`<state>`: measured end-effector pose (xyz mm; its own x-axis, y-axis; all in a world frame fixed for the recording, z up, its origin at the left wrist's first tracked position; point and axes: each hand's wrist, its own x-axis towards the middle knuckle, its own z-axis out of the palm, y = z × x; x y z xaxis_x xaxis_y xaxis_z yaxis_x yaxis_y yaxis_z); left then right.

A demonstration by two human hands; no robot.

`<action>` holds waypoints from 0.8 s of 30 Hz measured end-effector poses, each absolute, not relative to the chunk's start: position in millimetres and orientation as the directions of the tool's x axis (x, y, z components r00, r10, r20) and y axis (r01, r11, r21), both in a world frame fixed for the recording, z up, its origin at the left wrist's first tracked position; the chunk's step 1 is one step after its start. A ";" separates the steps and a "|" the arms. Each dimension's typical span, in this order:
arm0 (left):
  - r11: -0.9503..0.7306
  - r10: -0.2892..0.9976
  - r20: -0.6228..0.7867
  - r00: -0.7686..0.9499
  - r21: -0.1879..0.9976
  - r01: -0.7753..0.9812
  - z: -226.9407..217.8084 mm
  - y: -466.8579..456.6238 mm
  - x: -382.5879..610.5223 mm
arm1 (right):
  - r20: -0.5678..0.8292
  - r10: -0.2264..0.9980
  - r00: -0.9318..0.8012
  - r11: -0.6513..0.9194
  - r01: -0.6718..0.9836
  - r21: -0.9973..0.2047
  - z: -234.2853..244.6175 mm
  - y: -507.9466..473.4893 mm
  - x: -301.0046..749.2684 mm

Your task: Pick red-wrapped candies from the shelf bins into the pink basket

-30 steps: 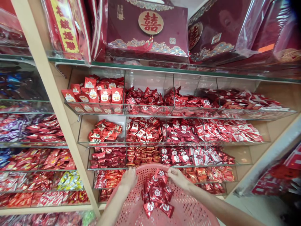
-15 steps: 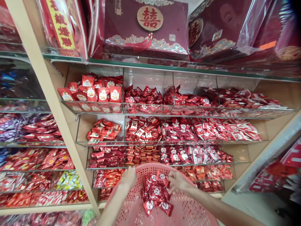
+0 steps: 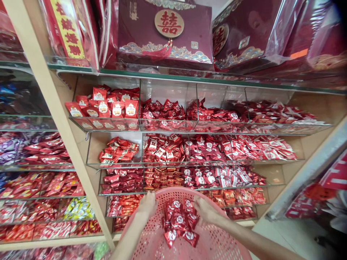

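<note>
Glossy dark-red candies, each stamped with a round white emblem, lie heaped in a pink mesh basket between the fingers. The left hand clasps the rim. The right hand curls against the heap, its grip unclear. Stocked shelves rise beyond the fingertips.
</note>
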<state>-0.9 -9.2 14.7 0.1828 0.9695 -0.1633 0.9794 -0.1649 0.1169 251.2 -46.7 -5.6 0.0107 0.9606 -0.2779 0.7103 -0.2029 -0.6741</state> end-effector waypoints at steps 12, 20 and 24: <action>-0.147 0.976 -0.145 0.164 0.120 0.982 13.8 -9.3 -1.4 | -0.049 0.997 -0.068 0.040 0.902 -0.430 39.9 -53.3 248.3; -0.153 0.973 -0.156 0.168 0.105 0.983 15.6 -9.2 -0.6 | -0.157 0.865 -0.477 0.502 0.829 0.246 23.8 -53.0 243.0; -0.146 0.974 -0.159 0.163 0.115 0.983 13.2 -9.3 -2.2 | -0.169 0.839 -0.518 0.545 0.798 0.258 10.9 -51.2 239.6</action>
<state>-2.2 -9.3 13.2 0.1630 0.9737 -0.1590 0.9826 -0.1457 0.1149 239.6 -51.2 10.9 -0.5180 0.8386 -0.1687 0.7980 0.5448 0.2576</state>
